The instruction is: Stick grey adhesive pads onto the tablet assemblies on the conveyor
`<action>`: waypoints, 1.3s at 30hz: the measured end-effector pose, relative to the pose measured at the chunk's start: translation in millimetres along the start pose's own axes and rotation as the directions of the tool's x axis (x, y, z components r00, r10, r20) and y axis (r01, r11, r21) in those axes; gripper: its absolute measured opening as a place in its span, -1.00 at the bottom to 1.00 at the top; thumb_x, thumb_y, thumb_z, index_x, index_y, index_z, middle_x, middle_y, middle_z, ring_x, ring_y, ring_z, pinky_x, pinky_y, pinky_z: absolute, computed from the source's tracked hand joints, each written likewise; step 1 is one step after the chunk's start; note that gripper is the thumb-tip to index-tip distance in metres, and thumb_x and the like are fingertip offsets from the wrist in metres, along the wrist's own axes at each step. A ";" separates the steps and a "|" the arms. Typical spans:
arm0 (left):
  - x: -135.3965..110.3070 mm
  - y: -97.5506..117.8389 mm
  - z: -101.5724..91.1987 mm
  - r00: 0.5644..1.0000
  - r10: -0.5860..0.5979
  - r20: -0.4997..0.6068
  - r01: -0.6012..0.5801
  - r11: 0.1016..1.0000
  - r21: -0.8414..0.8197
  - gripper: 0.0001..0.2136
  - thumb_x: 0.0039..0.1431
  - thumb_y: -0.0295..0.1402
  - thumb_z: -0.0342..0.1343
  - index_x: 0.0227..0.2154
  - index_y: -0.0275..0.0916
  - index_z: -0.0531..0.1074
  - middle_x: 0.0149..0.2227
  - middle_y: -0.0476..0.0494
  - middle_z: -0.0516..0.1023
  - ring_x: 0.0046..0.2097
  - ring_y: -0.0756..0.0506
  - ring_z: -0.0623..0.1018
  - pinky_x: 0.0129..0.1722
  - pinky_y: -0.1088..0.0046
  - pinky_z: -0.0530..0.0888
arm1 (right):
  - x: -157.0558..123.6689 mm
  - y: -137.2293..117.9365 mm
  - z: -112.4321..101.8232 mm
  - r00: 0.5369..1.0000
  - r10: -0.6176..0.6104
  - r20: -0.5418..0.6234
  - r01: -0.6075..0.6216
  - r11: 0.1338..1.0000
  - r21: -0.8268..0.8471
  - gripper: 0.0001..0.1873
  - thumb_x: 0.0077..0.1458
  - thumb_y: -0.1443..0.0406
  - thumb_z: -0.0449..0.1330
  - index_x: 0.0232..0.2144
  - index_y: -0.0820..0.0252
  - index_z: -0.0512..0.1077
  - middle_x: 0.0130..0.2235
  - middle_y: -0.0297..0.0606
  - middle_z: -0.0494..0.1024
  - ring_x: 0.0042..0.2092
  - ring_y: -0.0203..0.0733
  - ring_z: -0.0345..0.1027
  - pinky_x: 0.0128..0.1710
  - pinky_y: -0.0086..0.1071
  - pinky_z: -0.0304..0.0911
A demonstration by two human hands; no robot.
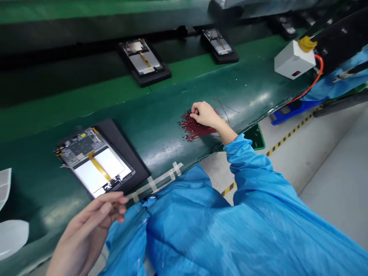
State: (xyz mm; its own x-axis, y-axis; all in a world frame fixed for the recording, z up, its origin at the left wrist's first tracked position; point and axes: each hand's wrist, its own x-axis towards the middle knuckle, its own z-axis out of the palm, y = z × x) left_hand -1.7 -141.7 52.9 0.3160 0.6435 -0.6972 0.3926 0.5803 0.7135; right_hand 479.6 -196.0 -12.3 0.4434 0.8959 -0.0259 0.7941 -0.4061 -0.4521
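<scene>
One heap of dark red wires lies on the green counter, too dense to count; two loose thin strands cross just to its right. Right hand: on the heap, thumb and forefinger drawn narrow; whether a wire is gripped cannot be told. One opened tablet sits to the left on one black board. Left hand: half open, fingers loosely curled, near the tablet's lower edge. Farther back: two opened tablets seen distinctly, one white box. Tablet markings too small to read.
</scene>
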 end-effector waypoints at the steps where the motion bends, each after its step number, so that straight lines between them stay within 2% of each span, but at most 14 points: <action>1: -0.7 1.8 2.1 1.000 0.010 0.010 -0.009 1.000 -0.020 -0.55 -0.21 0.08 0.59 -0.26 -0.02 0.76 -0.18 -0.18 0.71 -0.23 -0.19 0.58 -0.32 0.38 0.60 | 0.4 -2.4 -0.4 1.000 0.008 0.010 -0.008 1.000 0.012 -0.89 0.23 0.36 0.29 -0.25 0.23 0.65 -0.25 -0.17 0.69 -0.20 -0.10 0.45 0.00 -0.24 0.29; 3: -1.1 1.2 4.4 0.999 0.037 0.028 -0.037 0.999 -0.027 -0.58 -0.11 0.07 0.56 -0.24 -0.02 0.75 -0.18 -0.19 0.71 -0.20 -0.19 0.59 -0.30 0.43 0.59 | -0.8 -4.4 -4.7 1.000 -0.001 0.013 0.000 0.999 0.051 -0.84 0.24 0.39 0.27 -0.25 0.23 0.69 -0.25 -0.17 0.71 -0.21 -0.10 0.48 -0.05 -0.25 0.30; 8: 0.8 -3.7 5.5 0.992 0.106 0.063 -0.105 0.994 -0.014 -0.68 0.01 0.05 0.52 -0.25 0.03 0.74 -0.17 -0.16 0.70 -0.22 -0.18 0.57 -0.32 0.42 0.55 | -6.3 -1.1 -13.4 0.995 -0.055 -0.080 0.065 0.990 0.127 -0.87 0.20 0.33 0.36 -0.29 0.14 0.75 -0.20 -0.17 0.73 -0.16 -0.07 0.51 0.04 -0.16 0.36; 11: 1.3 0.5 7.3 0.989 0.132 0.059 -0.131 0.991 -0.022 -0.72 0.06 0.04 0.50 -0.26 0.04 0.74 -0.17 -0.15 0.69 -0.22 -0.17 0.56 -0.35 0.43 0.52 | -8.2 1.8 -9.5 0.990 -0.045 -0.133 0.078 0.962 0.260 -0.87 0.20 0.24 0.36 -0.29 0.13 0.72 -0.24 -0.22 0.69 -0.22 -0.12 0.47 -0.05 -0.19 0.38; 14: 2.3 6.1 10.3 0.982 0.172 0.071 -0.171 0.985 -0.025 -0.73 0.09 0.04 0.49 -0.27 0.02 0.75 -0.19 -0.17 0.69 -0.24 -0.16 0.55 -0.37 0.44 0.50 | -11.1 0.3 -2.9 0.993 -0.047 -0.109 0.093 0.877 0.472 -0.79 0.21 0.14 0.32 -0.29 0.14 0.66 -0.28 -0.24 0.69 -0.23 -0.13 0.49 -0.10 -0.22 0.40; 16: 3.8 8.1 12.3 0.977 0.196 0.090 -0.193 0.981 -0.032 -0.74 0.10 0.02 0.49 -0.26 0.02 0.76 -0.20 -0.18 0.69 -0.26 -0.14 0.55 -0.38 0.46 0.49 | -14.3 -4.7 1.0 0.993 -0.096 -0.063 0.115 0.850 0.514 -0.76 0.23 0.13 0.29 -0.25 0.15 0.66 -0.30 -0.23 0.70 -0.23 -0.12 0.52 -0.08 -0.20 0.42; 20: 5.5 6.7 13.0 0.972 0.211 0.100 -0.207 0.977 -0.048 -0.75 0.11 -0.03 0.50 -0.24 -0.01 0.76 -0.18 -0.18 0.70 -0.28 -0.11 0.55 -0.41 0.50 0.47 | -20.7 -21.1 5.6 0.974 -0.218 -0.055 0.224 0.921 0.318 -0.80 0.26 0.27 0.21 -0.22 0.09 0.67 -0.29 -0.24 0.70 -0.17 -0.07 0.53 0.02 -0.11 0.42; 24: 1.0 3.0 8.3 0.974 0.213 0.074 -0.209 0.976 -0.060 -0.77 0.12 -0.08 0.49 -0.22 -0.06 0.76 -0.18 -0.19 0.69 -0.28 -0.08 0.53 -0.41 0.54 0.45 | -24.4 -32.2 2.5 0.956 -0.269 -0.114 0.287 0.937 0.198 -0.80 0.31 0.32 0.15 -0.19 0.09 0.60 -0.20 -0.22 0.68 -0.12 -0.05 0.51 0.03 -0.10 0.41; 27: -3.4 0.1 4.2 0.977 0.213 0.028 -0.210 0.975 -0.073 -0.76 0.12 -0.10 0.48 -0.21 -0.08 0.75 -0.17 -0.18 0.69 -0.26 -0.08 0.52 -0.39 0.55 0.45 | -30.1 -31.8 -4.4 0.951 -0.269 -0.150 0.284 0.954 0.092 -0.82 0.29 0.38 0.12 -0.19 0.10 0.53 -0.20 -0.20 0.63 -0.10 -0.03 0.46 0.03 -0.08 0.39; 30: -4.4 -2.4 4.0 0.979 0.206 -0.005 -0.205 0.973 -0.102 -0.75 0.07 -0.10 0.52 -0.25 -0.08 0.74 -0.20 -0.17 0.68 -0.28 -0.07 0.51 -0.39 0.56 0.44 | -40.7 -30.8 -6.6 0.961 -0.271 -0.054 0.268 0.961 -0.060 -0.90 0.24 0.38 0.17 -0.26 0.11 0.48 -0.23 -0.18 0.58 -0.10 0.04 0.40 0.05 0.00 0.34; 32: -3.5 -2.8 6.7 0.981 0.194 -0.012 -0.194 0.974 -0.115 -0.74 0.04 -0.09 0.53 -0.27 -0.09 0.74 -0.22 -0.16 0.67 -0.29 -0.06 0.49 -0.39 0.57 0.43 | -47.8 -33.1 -2.1 0.967 -0.253 0.020 0.253 0.955 -0.157 -0.96 0.23 0.34 0.22 -0.25 0.12 0.47 -0.20 -0.13 0.56 -0.05 0.13 0.39 0.06 0.06 0.31; 34: -2.4 -1.9 10.3 0.982 0.186 -0.003 -0.185 0.976 -0.115 -0.73 0.04 -0.08 0.53 -0.27 -0.10 0.74 -0.22 -0.16 0.67 -0.30 -0.05 0.47 -0.40 0.58 0.42 | -52.5 -37.1 6.0 0.973 -0.226 0.045 0.230 0.945 -0.232 -0.95 0.27 0.33 0.20 -0.22 0.14 0.47 -0.16 -0.08 0.55 0.02 0.21 0.37 0.06 0.09 0.28; 37: -1.6 1.0 13.7 0.980 0.197 0.018 -0.195 0.976 -0.094 -0.73 0.06 -0.08 0.52 -0.24 -0.10 0.74 -0.20 -0.18 0.69 -0.30 -0.05 0.48 -0.40 0.57 0.42 | -54.0 -42.5 17.2 0.977 -0.210 0.038 0.212 0.938 -0.274 -0.86 0.32 0.38 0.08 -0.24 0.14 0.44 -0.16 -0.06 0.55 0.03 0.20 0.36 0.04 0.05 0.26; 39: -0.9 2.4 13.3 0.977 0.212 0.023 -0.210 0.974 -0.082 -0.72 0.06 -0.07 0.52 -0.24 -0.10 0.74 -0.20 -0.18 0.69 -0.29 -0.05 0.50 -0.40 0.57 0.43 | -52.8 -43.9 20.2 0.977 -0.210 0.026 0.210 0.948 -0.238 -0.85 0.31 0.40 0.05 -0.29 0.13 0.39 -0.21 -0.09 0.54 -0.03 0.14 0.37 0.01 -0.01 0.27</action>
State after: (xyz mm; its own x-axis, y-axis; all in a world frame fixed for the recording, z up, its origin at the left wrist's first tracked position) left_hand 10.4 -147.6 54.3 0.4121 0.7402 -0.5313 0.2455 0.4713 0.8471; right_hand 413.0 -221.9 -9.0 0.2561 0.9656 0.0461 0.9450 -0.2400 -0.2222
